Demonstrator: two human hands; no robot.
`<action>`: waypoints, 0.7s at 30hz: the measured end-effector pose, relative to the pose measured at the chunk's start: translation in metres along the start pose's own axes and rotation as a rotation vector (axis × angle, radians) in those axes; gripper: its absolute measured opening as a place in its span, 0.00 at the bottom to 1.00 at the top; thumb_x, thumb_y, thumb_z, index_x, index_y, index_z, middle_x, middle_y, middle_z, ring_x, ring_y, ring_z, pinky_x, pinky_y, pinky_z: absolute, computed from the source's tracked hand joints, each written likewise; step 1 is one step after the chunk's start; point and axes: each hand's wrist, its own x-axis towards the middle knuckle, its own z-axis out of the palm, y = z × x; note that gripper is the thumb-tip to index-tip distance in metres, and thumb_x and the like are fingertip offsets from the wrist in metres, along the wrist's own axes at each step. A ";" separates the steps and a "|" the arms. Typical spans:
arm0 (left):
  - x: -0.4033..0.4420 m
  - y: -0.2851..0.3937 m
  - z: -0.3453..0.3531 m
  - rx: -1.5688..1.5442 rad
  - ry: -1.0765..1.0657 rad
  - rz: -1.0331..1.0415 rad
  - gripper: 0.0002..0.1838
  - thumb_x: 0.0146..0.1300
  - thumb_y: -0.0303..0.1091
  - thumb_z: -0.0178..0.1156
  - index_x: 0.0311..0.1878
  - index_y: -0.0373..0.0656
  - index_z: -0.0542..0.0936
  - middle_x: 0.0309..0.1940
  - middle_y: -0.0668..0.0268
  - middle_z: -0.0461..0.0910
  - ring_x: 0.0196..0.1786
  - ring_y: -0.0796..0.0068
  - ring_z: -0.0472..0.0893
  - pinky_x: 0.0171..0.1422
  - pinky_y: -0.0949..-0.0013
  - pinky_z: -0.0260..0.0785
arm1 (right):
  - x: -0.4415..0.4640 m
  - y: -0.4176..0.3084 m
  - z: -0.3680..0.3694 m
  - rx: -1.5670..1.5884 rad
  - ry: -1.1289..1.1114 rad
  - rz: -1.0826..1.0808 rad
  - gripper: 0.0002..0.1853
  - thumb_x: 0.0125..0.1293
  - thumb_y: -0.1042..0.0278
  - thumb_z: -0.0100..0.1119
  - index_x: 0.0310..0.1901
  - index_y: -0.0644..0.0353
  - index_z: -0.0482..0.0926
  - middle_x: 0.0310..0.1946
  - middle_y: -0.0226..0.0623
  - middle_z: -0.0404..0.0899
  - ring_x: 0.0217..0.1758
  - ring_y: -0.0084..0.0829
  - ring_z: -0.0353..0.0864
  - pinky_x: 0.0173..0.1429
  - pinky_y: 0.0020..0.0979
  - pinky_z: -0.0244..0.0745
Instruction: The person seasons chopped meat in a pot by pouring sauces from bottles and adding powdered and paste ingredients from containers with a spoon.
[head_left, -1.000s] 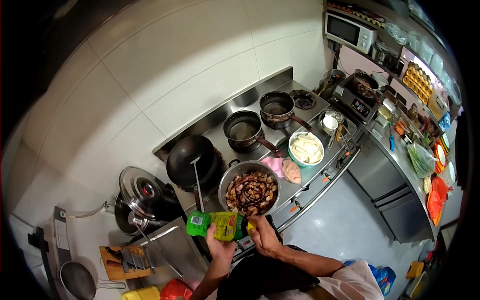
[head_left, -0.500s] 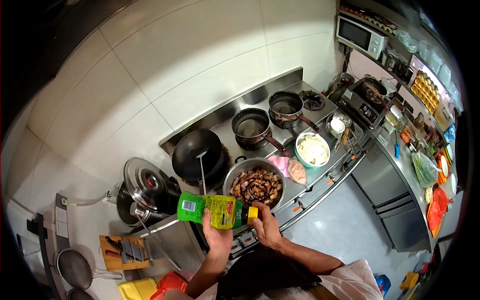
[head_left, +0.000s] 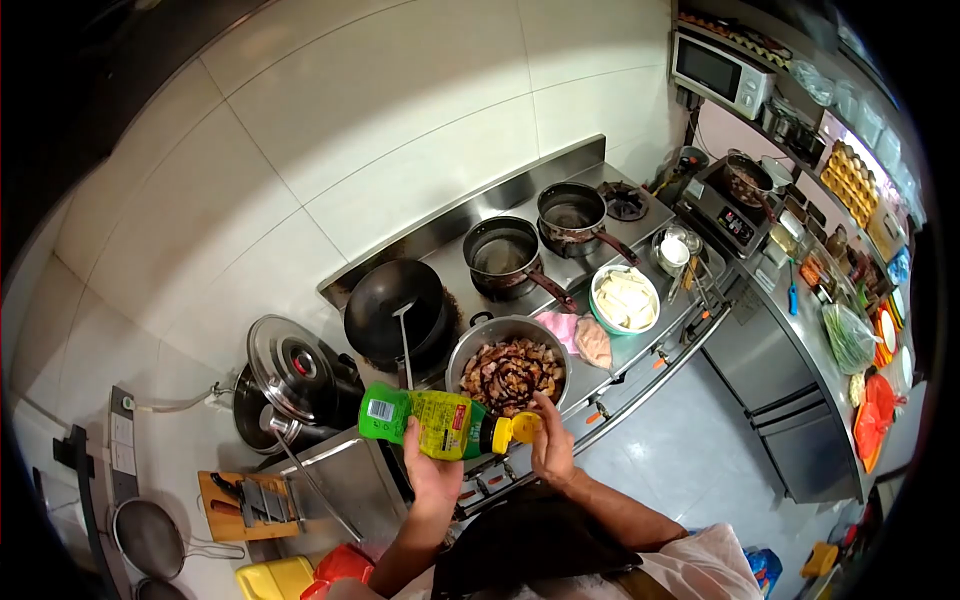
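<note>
My left hand [head_left: 432, 472] is closed around a green squeeze bottle [head_left: 436, 422] with a yellow label, held nearly level over the front edge of the stove. The bottle's yellow flip cap [head_left: 514, 432] stands open and points right. Beside the cap is my right hand [head_left: 550, 450], its fingers raised and holding nothing; whether a fingertip touches the cap I cannot tell. Just behind the bottle sits a metal pot [head_left: 468, 345] of chopped meat [head_left: 515, 372], with dark sauce in swirls on top. A black wok [head_left: 385, 310] with a long-handled utensil [head_left: 404, 340] is to its left.
Two saucepans [head_left: 500, 262] stand farther back on the stove. A bowl of pale cut pieces [head_left: 627, 300] and a pink cloth [head_left: 560, 326] lie right of the pot. At left are a lidded pot [head_left: 300, 365] and a knife rack [head_left: 250, 505]. A crowded counter [head_left: 800, 330] runs along the right.
The yellow cap was closed under my right fingers and is now flipped open. My right hand has shifted slightly right, off the cap's top. The bottle has moved a little to the right.
</note>
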 end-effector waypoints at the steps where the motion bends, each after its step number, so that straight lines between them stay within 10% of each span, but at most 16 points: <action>1: 0.001 0.004 0.001 -0.002 0.001 -0.015 0.27 0.72 0.48 0.57 0.68 0.46 0.71 0.64 0.62 0.75 0.68 0.60 0.73 0.74 0.51 0.63 | 0.010 -0.010 -0.009 0.058 -0.038 0.075 0.23 0.74 0.74 0.49 0.69 0.64 0.67 0.55 0.57 0.80 0.56 0.54 0.83 0.59 0.40 0.77; 5: 0.014 0.015 -0.002 0.121 -0.098 0.100 0.27 0.72 0.46 0.59 0.69 0.45 0.70 0.64 0.62 0.75 0.67 0.60 0.74 0.73 0.52 0.64 | 0.048 0.005 -0.043 -0.244 -0.241 0.237 0.24 0.72 0.70 0.57 0.68 0.64 0.70 0.60 0.55 0.77 0.68 0.46 0.74 0.69 0.38 0.70; 8: 0.029 0.024 0.015 0.317 -0.283 0.290 0.26 0.67 0.35 0.64 0.66 0.41 0.72 0.60 0.61 0.78 0.63 0.63 0.78 0.70 0.56 0.68 | 0.078 -0.019 -0.049 0.211 -0.382 0.257 0.28 0.69 0.67 0.63 0.69 0.64 0.69 0.60 0.51 0.78 0.68 0.42 0.75 0.70 0.38 0.69; 14: 0.070 0.037 0.080 1.036 -0.770 0.434 0.35 0.53 0.32 0.78 0.64 0.36 0.74 0.56 0.61 0.81 0.58 0.71 0.80 0.66 0.66 0.70 | 0.155 -0.084 -0.043 0.071 -0.513 -0.222 0.35 0.61 0.71 0.71 0.69 0.64 0.67 0.63 0.49 0.75 0.68 0.44 0.75 0.69 0.39 0.70; 21: 0.108 0.001 0.094 0.953 -0.914 0.446 0.25 0.62 0.31 0.73 0.60 0.35 0.76 0.53 0.63 0.83 0.56 0.72 0.80 0.63 0.66 0.71 | 0.171 -0.076 -0.039 -0.069 -0.491 -0.223 0.40 0.56 0.81 0.70 0.70 0.63 0.62 0.62 0.55 0.75 0.68 0.52 0.73 0.69 0.40 0.70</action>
